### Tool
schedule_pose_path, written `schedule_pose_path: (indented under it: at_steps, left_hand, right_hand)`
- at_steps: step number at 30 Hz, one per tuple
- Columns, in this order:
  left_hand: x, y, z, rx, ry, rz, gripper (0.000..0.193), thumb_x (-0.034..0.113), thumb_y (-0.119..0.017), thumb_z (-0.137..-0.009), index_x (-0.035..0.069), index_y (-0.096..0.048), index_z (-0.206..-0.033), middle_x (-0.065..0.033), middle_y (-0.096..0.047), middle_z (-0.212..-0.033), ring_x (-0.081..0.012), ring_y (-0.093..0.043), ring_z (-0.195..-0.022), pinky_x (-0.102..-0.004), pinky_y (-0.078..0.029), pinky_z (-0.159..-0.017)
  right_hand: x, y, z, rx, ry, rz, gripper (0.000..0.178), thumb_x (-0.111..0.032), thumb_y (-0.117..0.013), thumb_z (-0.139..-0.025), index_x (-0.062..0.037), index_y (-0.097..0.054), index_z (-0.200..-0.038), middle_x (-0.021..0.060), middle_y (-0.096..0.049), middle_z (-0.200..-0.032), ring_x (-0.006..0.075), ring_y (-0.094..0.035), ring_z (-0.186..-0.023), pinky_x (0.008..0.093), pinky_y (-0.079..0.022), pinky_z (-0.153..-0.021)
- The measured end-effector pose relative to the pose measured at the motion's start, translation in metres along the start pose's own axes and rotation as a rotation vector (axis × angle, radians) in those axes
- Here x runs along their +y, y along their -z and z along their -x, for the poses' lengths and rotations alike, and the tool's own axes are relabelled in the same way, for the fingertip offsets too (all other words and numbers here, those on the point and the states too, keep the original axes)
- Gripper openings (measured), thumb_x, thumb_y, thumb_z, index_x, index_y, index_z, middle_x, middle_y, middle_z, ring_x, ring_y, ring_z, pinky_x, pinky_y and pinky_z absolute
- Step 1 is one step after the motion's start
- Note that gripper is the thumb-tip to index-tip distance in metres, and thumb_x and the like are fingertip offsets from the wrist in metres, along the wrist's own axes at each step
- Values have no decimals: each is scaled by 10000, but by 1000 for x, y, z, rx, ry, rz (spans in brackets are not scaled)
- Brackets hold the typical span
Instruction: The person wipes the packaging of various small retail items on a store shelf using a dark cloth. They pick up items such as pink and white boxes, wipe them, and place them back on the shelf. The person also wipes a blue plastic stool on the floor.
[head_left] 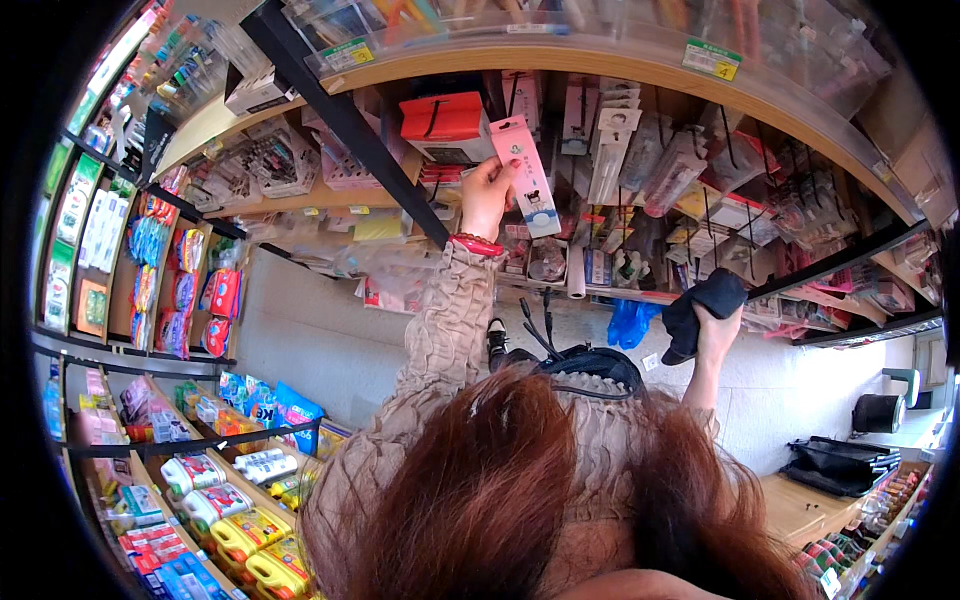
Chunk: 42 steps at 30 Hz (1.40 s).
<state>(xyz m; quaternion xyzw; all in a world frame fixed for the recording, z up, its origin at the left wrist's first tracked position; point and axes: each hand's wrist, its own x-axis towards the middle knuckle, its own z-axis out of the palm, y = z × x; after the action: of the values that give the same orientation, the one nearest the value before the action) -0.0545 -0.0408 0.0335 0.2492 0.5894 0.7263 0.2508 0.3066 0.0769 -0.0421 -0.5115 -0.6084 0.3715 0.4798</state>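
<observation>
As L hand (484, 200) grips pink box (526, 178), fingers mostly curled, held just R of red box (442, 118), R hand (718, 335) part-closed w/ black cloth (703, 305), well below & R of red box, blue bag (630, 322) also below R of it.

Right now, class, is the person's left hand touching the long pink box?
Touching: the head view shows the left hand gripping the pink box, its digits overlapping the box's left edge.
</observation>
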Motion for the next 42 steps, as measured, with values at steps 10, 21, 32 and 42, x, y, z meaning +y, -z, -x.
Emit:
schedule_pose_path:
  at_steps: [10,21,32,42]
  left_hand:
    - [-18,-5,-7,95,-81,-66,150,154,-578,-875,7,-608,-874,13,-488,-560,-56,-415,-421,-210,-293,-393]
    - [-45,-37,-119,110,-337,1,111,103,-576,-842,-7,-573,-855,-70,-526,-571,-180,-497,-394,-318,-371,-371]
    - [-83,-71,-72,274,-438,-324,448,46,-575,-791,0,-436,-1215,-111,-555,-720,-207,-562,-500,-317,-461,-499]
    - [-75,-94,-121,-259,-24,129,202,48,-558,-839,-14,-548,-1031,-67,-585,-722,-145,-556,-536,-271,-441,-462]
  right_hand:
    - [19,7,-1,27,-52,-58,584,-7,-746,-555,6,-512,-1091,97,-587,-1007,204,-550,-949,298,-400,-899]
    - [19,13,7,62,-52,-17,595,-14,-732,-553,5,-516,-1108,97,-592,-1006,209,-556,-951,298,-402,-890]
    - [28,32,15,184,-144,34,595,29,-693,-553,-5,-519,-1121,96,-586,-1021,208,-557,-942,309,-420,-876]
    - [26,45,24,171,-127,21,584,15,-708,-562,3,-519,-1115,102,-580,-1030,210,-557,-938,304,-425,-857]
